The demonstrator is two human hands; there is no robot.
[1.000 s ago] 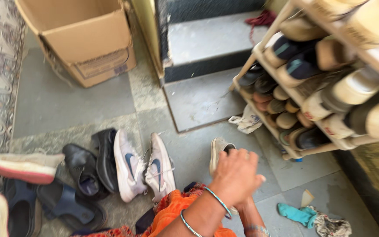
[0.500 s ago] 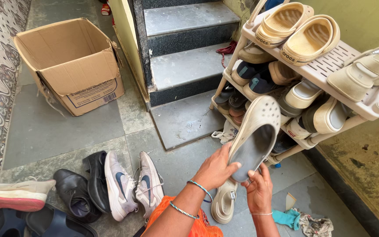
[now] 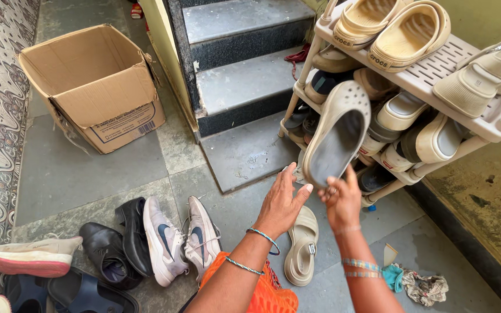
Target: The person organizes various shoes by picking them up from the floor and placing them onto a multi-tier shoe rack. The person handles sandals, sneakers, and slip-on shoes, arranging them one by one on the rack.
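Note:
My right hand point(image 3: 341, 200) grips the heel end of a beige clog point(image 3: 337, 133) and holds it up in front of the white shoe rack point(image 3: 436, 69), its hollow facing me. My left hand point(image 3: 282, 203) hovers just left of the clog's heel with fingers spread, touching nothing that I can see. Below my hands a beige sandal point(image 3: 302, 246) lies on the grey tiled floor. The rack holds several pale clogs, sandals and darker shoes on its tiers.
A pair of grey sneakers point(image 3: 178, 237) and black leather shoes point(image 3: 117, 243) lie on the floor at the left, with more footwear at the bottom left corner. An open cardboard box point(image 3: 97, 87) stands behind them. Grey stone steps point(image 3: 244, 87) rise beside the rack. Crumpled cloths point(image 3: 416, 284) lie at the lower right.
The clog has risen toward the rack in my right hand. My left hand has let go of it and spread apart. Earlier both hands were down at the floor by the sandal.

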